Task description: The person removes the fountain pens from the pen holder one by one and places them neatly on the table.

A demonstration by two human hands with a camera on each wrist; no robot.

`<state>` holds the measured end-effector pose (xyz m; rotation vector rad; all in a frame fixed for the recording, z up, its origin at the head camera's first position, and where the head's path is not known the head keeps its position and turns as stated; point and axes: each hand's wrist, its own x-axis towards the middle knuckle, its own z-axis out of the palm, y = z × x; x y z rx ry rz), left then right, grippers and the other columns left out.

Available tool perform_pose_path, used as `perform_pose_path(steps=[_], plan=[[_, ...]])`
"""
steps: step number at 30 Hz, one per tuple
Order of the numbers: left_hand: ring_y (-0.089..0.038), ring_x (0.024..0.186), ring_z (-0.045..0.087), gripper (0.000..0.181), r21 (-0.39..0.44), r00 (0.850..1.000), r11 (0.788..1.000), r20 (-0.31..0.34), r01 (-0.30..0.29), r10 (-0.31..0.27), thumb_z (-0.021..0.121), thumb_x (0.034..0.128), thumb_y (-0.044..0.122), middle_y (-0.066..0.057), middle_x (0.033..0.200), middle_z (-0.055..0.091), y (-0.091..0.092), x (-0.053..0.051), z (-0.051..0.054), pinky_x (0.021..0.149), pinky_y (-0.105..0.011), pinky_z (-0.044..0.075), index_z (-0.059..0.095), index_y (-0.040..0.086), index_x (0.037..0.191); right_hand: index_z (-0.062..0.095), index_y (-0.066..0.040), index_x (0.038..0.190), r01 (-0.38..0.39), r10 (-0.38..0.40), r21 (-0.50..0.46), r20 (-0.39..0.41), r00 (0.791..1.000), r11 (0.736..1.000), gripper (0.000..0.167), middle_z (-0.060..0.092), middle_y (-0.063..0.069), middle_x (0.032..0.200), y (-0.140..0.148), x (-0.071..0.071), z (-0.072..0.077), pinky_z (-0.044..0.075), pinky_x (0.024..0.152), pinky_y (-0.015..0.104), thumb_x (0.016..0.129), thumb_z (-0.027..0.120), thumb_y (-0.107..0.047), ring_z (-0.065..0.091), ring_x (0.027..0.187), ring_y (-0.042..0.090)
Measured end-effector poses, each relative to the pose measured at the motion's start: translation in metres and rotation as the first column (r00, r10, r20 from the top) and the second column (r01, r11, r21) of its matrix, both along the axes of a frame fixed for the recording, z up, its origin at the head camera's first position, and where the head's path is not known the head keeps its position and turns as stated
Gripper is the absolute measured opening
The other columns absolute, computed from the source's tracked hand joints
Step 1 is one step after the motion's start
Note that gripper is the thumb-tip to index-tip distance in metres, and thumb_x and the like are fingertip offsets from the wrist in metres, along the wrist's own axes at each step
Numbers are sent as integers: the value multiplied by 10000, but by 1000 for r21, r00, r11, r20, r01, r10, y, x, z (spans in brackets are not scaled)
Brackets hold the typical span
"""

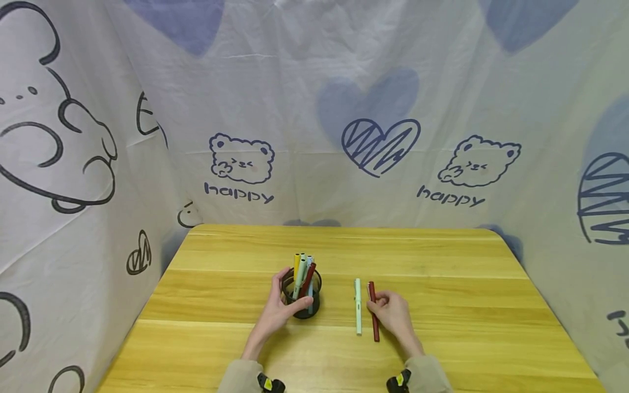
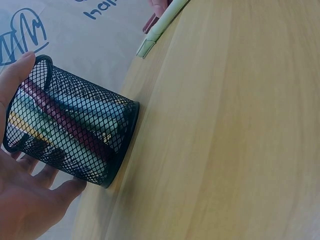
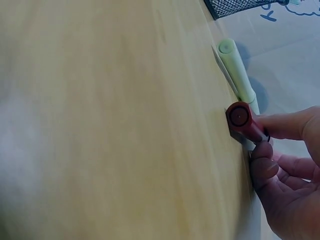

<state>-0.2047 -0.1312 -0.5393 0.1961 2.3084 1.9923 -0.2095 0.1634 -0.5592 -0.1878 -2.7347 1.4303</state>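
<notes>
My left hand (image 1: 277,312) grips a black mesh pen cup (image 2: 75,120) from its left side, thumb on one side and fingers on the other. Upright in the cup lean several pens, among them a yellow pen (image 1: 297,263), a light green pen (image 1: 300,275) and a dark red pen (image 1: 308,277). To the right, my right hand (image 1: 394,315) pinches another dark red pen (image 3: 242,117) between thumb and fingers; it lies along the tabletop, cannot tell if slightly lifted. Just left of it rests a second light green pen (image 3: 234,65), untouched.
The wooden table (image 1: 221,300) has rounded far corners. A white cloth (image 1: 304,98) printed with hearts, bears and words hangs behind it and along both sides. Both wrists wear a small black device.
</notes>
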Motion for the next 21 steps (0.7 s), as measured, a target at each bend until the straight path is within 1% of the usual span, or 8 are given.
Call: perform_pose_path(steps=[6, 21], plan=[[-362, 1528, 245, 941, 5, 1000, 1000, -1, 2, -2, 810, 853, 274, -125, 1636, 259, 0, 0, 0, 1226, -670, 160, 202, 250, 1570, 702, 67, 1033, -1, 2, 35, -30, 1000, 999, 230, 607, 60, 755, -1, 0, -1, 396, 510, 190, 873, 745, -92, 506, 629, 114], [-358, 1533, 240, 931, -6, 1000, 1000, -2, -3, 3, 813, 849, 280, -113, 1637, 270, 0, -1, -2, 1224, -676, 156, 218, 267, 1564, 693, 63, 1047, 7, -6, 63, -19, 1000, 998, 227, 601, 56, 739, -3, -1, 0, 386, 496, 198, 889, 729, -97, 495, 609, 117]])
